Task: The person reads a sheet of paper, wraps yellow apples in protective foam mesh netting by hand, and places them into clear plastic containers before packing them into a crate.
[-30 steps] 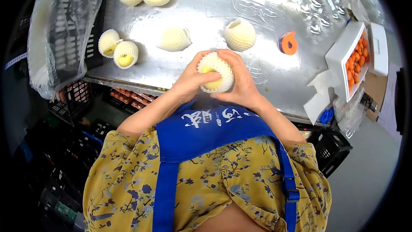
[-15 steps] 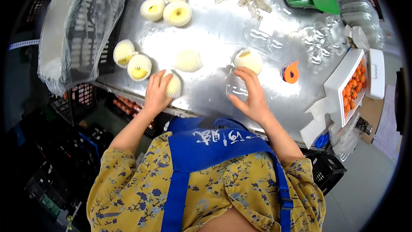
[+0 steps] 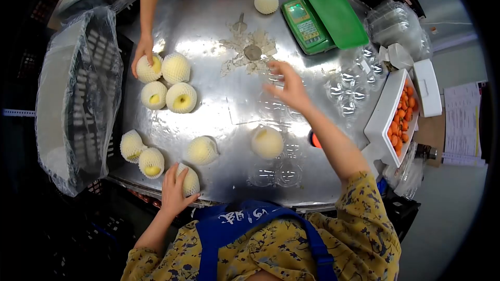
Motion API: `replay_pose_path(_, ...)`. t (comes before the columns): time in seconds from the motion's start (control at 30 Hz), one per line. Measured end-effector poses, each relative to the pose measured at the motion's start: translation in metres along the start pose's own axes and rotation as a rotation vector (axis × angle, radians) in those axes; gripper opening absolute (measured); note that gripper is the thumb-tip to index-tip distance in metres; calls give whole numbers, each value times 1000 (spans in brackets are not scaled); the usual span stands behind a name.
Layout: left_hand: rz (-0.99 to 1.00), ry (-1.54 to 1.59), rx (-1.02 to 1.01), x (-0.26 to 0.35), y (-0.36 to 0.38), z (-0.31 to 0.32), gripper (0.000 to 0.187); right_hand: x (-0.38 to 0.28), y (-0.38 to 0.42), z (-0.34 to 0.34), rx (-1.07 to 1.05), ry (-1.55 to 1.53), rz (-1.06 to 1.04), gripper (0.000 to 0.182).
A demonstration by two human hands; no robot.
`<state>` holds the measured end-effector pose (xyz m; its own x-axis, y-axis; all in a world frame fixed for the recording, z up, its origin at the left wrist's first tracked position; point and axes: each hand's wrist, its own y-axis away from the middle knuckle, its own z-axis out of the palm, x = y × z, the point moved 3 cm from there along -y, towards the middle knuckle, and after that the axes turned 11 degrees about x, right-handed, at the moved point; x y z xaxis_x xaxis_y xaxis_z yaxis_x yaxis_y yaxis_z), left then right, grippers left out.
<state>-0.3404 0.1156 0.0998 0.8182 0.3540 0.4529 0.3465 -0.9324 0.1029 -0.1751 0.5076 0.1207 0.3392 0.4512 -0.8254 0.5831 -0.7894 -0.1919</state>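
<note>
My left hand is wrapped round a pale fruit in a foam net at the table's front edge. Raised over the middle right of the metal table, my right hand has its fingers apart and holds nothing; clear plastic packaging lies beneath it. One netted fruit rests on clear packaging nearer me, and another lies beside my left hand. Two more netted fruits are at the left edge.
A co-worker's hand touches one of several netted fruits at the back left. A green scale, clear containers and a white box of orange fruits stand right. A plastic-lined crate is at left.
The view has shifted toward the back of the table. My right hand has moved forward, away from the netted fruit. A co-worker's arms and another netted fruit now show at the back left.
</note>
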Motion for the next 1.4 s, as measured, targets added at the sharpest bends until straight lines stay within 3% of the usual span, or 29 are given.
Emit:
replay_pose_path(0.2, -24, 160, 251, 6, -11, -20, 53, 113, -180, 15, 327, 180, 6, 88)
replay_pose_path(0.3, -68, 218, 361, 8, -28, -30, 43, 139, -236, 27, 457, 343, -39, 99)
replay_pose_path(0.4, -99, 253, 410, 10, -47, -36, 36, 152, -270, 39, 469, 322, -31, 106)
replay_pose_path(0.53, -70, 337, 412, 20, -79, -40, 34, 154, -283, 47, 342, 407, 47, 94)
replay_pose_path(0.57, -41, 355, 428, 22, -87, -41, 34, 146, -276, 44, 349, 405, 91, 79)
replay_pose_path(0.67, 65, 397, 423, 32, -115, -50, 36, 146, -253, 51, 50, -616, 410, 67)
replay_pose_path(0.7, 92, 422, 420, 36, -128, -51, 37, 115, -227, 52, 38, -860, 633, 53)
replay_pose_path(0.77, 155, 564, 371, 44, -160, -46, 41, 65, -177, 52, -161, -1052, 769, 61)
replay_pose_path(0.87, -42, 855, 378, 74, -217, -32, 64, 10, -104, 56, -403, -1274, 886, 61)
replay_pose_path(0.97, -210, 1259, 252, 100, -239, -11, 72, -20, -45, 59, -555, -1202, 862, 62)
replay_pose_path(1.07, -394, 1730, 136, 120, -220, 2, 68, -38, -9, 50, -255, -551, 694, 62)
replay_pose_path(1.1, -420, 1830, 140, 122, -210, 6, 66, -55, -4, 30, -52, -224, 422, 52)
replay_pose_path(1.17, -482, 1904, 178, 128, -190, 8, 63, -67, 24, 21, 41, -25, 164, 49)
replay_pose_path(1.23, -416, 1897, 236, 136, -175, 9, 62, -97, 52, 20, 154, 94, -171, 43)
replay_pose_path(1.37, -271, 1784, 242, 139, -155, 7, 58, -102, 81, 6, 296, 33, -131, 20)
replay_pose_path(1.4, -298, 1836, 184, 137, -152, 7, 57, -90, 86, 4, 249, -309, 136, 23)
